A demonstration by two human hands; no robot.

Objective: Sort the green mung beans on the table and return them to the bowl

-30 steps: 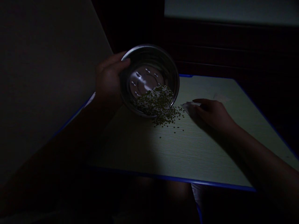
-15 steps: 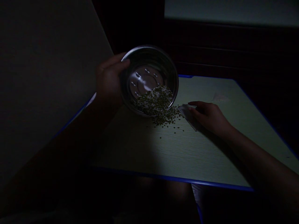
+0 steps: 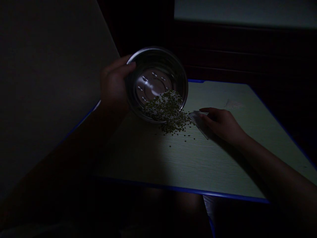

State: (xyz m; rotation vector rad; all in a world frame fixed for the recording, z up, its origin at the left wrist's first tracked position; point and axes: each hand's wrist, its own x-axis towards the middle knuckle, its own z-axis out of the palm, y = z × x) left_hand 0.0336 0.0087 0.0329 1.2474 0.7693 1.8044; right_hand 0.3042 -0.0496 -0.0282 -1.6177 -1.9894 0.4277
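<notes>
Hundreds of small green mung beans [image 3: 164, 108] lie in a heap at the low side of a tilted stainless steel bowl [image 3: 155, 79], just above the center of the frame, and a loose scatter of them sits on the desk [image 3: 218, 165] below its rim. The left hand [image 3: 114, 84] grips the bowl at its upper left, with fingers curled closely over the rim and pressed together. To the right of the spilled beans, the right hand [image 3: 223, 125] rests on a clear plastic sheet [image 3: 199, 123], its fingers held together and lying across the sheet; whether they pinch it, I cannot tell. The sheet lies just beside the nearest beans. Blue edging [image 3: 183, 189] runs along the desk's near side, and a whitish smear [image 3: 232, 104] marks its far right. A large pale panel [image 3: 49, 82] stands at the upper left, dark wooden panelling [image 3: 235, 53] crosses the back, and a pale wall [image 3: 242, 10] shows at the upper right.
</notes>
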